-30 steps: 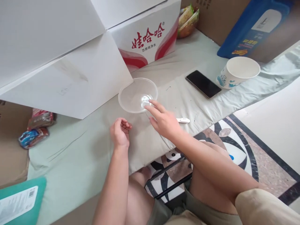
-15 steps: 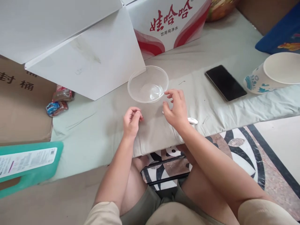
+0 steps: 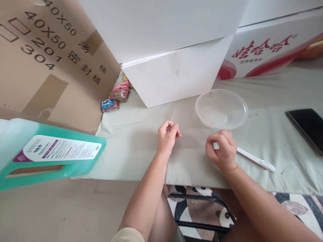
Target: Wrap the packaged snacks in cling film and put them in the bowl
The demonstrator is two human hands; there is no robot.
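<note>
A clear plastic bowl (image 3: 221, 109) stands upright on the pale green cloth (image 3: 131, 148) in front of a white box. My right hand (image 3: 222, 153) lies just below the bowl, apart from its rim. Its fingers are curled over one end of a thin white plastic utensil (image 3: 254, 158), which lies flat on the cloth and points right. My left hand (image 3: 168, 136) rests on the cloth left of the bowl. It is loosely closed, and nothing shows in it.
Stacked white boxes (image 3: 176, 72) and a red-and-white carton (image 3: 264, 50) stand behind the bowl. A brown cardboard box (image 3: 50, 60) is at the left, with snack packets (image 3: 114, 99) beside it. A teal jug (image 3: 50, 156) lies near left. A black phone (image 3: 306, 126) lies at the right edge.
The view has swung left, and the paper cup is out of sight. My right hand drew back from the bowl and closed over the white utensil's end. My left hand stayed curled.
</note>
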